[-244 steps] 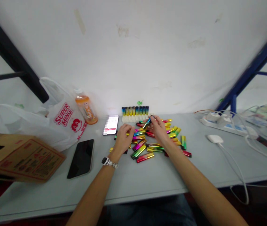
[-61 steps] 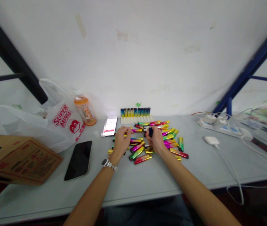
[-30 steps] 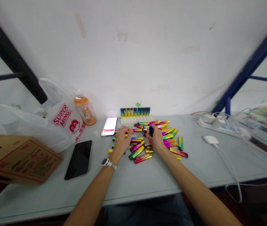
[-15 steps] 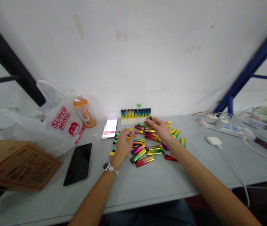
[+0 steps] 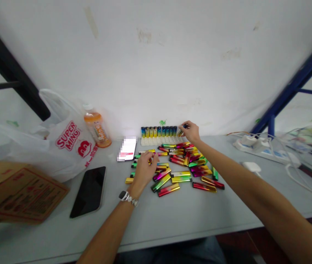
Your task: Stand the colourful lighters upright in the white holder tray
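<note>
My right hand [image 5: 191, 131] pinches a lighter [image 5: 180, 132] with a dark end, at the right end of the white slotted tray [image 5: 158, 142]. Along the tray's back row several lighters [image 5: 159, 131] stand upright, blue-black at the top and mostly yellow below. My left hand [image 5: 145, 167], with a watch on its wrist, is over the left part of a loose spread of shiny lighters [image 5: 180, 179] in red, green, gold and magenta. Its fingers are curled together around something small that I cannot make out.
A lit phone [image 5: 127, 149] lies left of the tray, and a dark tablet [image 5: 88, 192] lies nearer me. Further left are an orange drink bottle [image 5: 97, 126], a white plastic bag [image 5: 65, 146] and a cardboard box [image 5: 24, 190]. A power strip [image 5: 266, 150] with cables and a white charger [image 5: 252, 167] lie right.
My right hand has moved right and back with the lighter, from in front of the tray to its right end. My left hand stays almost in place. The view has shifted slightly.
</note>
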`<state>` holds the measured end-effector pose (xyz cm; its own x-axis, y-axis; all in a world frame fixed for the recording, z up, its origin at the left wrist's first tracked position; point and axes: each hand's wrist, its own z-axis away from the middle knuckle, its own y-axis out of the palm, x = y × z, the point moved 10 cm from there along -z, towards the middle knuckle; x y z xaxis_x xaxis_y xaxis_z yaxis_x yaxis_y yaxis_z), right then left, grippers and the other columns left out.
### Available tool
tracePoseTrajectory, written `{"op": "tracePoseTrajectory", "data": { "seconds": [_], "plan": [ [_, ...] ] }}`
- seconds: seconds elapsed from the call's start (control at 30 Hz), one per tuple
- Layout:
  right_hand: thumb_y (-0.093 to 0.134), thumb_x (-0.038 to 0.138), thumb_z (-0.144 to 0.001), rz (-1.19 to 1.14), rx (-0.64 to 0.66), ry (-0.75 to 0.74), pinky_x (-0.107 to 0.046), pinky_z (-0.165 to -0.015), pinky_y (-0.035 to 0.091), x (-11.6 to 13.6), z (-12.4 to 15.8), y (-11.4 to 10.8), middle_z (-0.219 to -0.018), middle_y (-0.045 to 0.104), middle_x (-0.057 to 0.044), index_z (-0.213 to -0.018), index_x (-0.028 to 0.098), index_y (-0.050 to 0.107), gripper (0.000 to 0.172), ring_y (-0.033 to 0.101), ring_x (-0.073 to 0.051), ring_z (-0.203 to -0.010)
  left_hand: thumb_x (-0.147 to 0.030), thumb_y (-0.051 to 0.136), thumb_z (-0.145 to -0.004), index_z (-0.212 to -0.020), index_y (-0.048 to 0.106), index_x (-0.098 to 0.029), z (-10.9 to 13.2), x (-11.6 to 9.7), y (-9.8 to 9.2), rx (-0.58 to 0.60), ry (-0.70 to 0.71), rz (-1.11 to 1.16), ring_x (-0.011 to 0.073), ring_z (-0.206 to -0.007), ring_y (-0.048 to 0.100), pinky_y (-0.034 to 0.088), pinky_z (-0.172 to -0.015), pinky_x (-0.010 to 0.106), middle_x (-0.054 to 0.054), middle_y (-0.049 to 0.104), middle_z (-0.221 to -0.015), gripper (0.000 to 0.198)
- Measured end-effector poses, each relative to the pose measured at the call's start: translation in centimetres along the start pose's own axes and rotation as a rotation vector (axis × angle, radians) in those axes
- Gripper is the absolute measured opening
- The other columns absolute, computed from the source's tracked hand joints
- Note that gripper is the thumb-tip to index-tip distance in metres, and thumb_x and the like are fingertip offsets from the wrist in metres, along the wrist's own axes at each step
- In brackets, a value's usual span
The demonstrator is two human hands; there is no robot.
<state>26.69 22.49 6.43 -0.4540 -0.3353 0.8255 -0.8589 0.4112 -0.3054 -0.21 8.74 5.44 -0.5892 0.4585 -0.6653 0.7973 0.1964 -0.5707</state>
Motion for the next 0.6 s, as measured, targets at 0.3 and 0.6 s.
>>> {"op": "tracePoseTrajectory", "data": {
  "seconds": [0.3,0.6],
  "plan": [
    [0.052,0.038,-0.090,0.367,0.022,-0.304,-0.035,-0.085,0.047,0.6,0.4,1.6,-0.096,0.070,-0.011,-0.105,0.016,0.071,0.032,0.062,-0.020,-0.077,-0.030,0.045,-0.094,-0.066,0.061,-0.020,0.0,0.2,0.0,0.001,-0.017,0.016,0.0188,-0.080,0.059,0.044,-0.079,0.033,0.003,0.063,-0.074,0.034],
    [0.056,0.037,-0.089,0.455,0.009,-0.194,-0.031,-0.069,0.045,-0.1,1.2,1.6,-0.079,0.066,-0.005,-0.116,0.017,0.056,0.034,0.061,-0.022,-0.071,-0.031,0.045,-0.094,-0.068,0.061,-0.019,0.1,0.3,0.2,0.010,-0.035,0.019,0.0181,-0.079,0.058,0.043,-0.078,0.032,0.003,0.062,-0.074,0.033]
  ]
}}
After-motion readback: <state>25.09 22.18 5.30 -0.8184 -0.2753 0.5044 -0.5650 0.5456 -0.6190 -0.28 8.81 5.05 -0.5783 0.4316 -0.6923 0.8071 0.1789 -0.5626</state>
